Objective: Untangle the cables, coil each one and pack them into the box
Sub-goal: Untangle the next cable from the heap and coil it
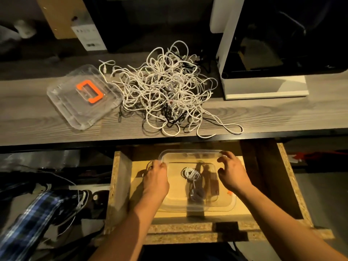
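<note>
Both hands are on the clear plastic box [190,152], which sits down in the open drawer [120,185]. The left hand [156,178] grips the box's left rim, fingers curled over the edge near the far corner. The right hand [232,172] is clamped on the far right corner, with bent fingers over the rim and the thumb reaching in on the inner side of the wall.

Between the two grips, on the floor of the box, lies a white coil [191,173] of cable, closer to the fingertips. Just behind it, toward the wrists, lies a dark coil [195,193]. A dark blocky piece lies beside them on the right-hand side; it's too dim to name.

Beyond the fingertips and up a level, on the wood-grain desk [37,119], the big tangle of cables [165,89] sits untouched. It's mostly white with black strands threaded through, and a couple of loose white loops trail to the desk edge just past the right hand.

Out past the left hand's grip, touching the tangle's left side, lies the clear lid [62,102] with its orange handle [90,91] facing up. Beyond the right hand stands a white-cased machine [263,87] — well apart from the box. Off to the left of the left forearm, a plaid trouser leg [28,223] is on the floor side.
</note>
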{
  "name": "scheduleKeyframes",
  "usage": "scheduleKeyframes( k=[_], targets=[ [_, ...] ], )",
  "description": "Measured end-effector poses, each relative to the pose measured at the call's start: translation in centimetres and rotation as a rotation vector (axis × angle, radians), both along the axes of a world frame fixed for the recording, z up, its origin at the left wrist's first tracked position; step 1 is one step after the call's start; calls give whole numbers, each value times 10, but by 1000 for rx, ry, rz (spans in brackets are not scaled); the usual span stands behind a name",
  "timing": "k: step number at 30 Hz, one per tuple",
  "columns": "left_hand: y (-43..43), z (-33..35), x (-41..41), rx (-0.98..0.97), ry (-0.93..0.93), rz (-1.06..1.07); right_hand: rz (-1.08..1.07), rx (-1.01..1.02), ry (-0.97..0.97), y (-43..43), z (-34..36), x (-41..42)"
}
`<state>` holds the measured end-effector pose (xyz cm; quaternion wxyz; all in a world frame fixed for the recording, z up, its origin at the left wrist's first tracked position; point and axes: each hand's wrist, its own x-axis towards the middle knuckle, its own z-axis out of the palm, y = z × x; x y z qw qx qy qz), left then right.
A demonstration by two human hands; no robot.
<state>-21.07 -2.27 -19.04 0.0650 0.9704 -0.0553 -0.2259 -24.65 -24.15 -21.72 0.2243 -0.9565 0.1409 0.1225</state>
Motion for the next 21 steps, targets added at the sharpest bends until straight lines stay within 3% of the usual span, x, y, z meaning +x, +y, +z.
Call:
scheduleKeyframes(
  k=[5,9,12,15,18,21],
  targets=[
    [9,1,-2,29,16,-2,10,-22,-45,4,14,2],
    [6,21,15,93,-46,-25,-81,-141,-390,-7,49,24],
    [-5,45,31,4,-165,-104,-131,-143,-262,-30,57,49],
    [-23,63,45,-150,-307,-253,-51,-256,-125,-46,50,61],
    [-45,75,58,-292,-382,-322,50,-345,-128,-45,54,61],
    [-64,79,69,-345,-393,-321,91,-207,-278,-36,68,57]
  ],
)
